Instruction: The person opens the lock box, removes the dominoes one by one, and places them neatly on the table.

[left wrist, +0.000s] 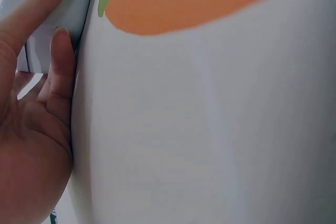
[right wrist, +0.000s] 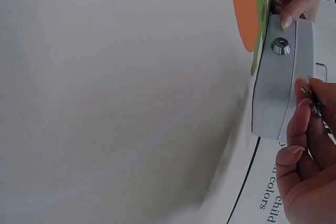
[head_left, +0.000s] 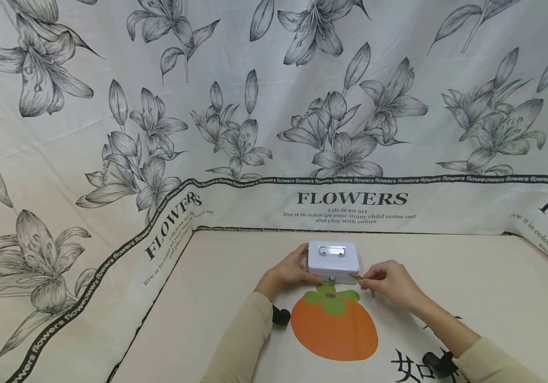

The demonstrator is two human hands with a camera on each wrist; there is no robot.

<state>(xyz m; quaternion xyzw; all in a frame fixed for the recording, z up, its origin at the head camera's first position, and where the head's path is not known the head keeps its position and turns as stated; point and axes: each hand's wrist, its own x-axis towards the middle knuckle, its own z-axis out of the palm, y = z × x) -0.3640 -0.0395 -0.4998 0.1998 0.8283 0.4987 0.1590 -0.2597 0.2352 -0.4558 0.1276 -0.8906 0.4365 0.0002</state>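
Observation:
A small white cash box [head_left: 333, 261] sits on the printed tablecloth with its lid down. A metal handle [head_left: 332, 251] lies on top, and a round key lock [right wrist: 281, 46] is on the front. My left hand [head_left: 289, 270] grips the box's left end, thumb across the front face; some of its fingers are hidden. At the right front corner my right hand [head_left: 390, 282] pinches small metal keys [right wrist: 313, 100] between thumb and fingertips. In the right wrist view the keys overlap the box's lid edge, away from the lock.
An orange persimmon print [head_left: 335, 330] with green leaves lies on the cloth in front of the box. Black printed characters [head_left: 405, 367] are at the lower right. Behind, a flower-patterned curtain [head_left: 350, 207] borders the table's back and sides.

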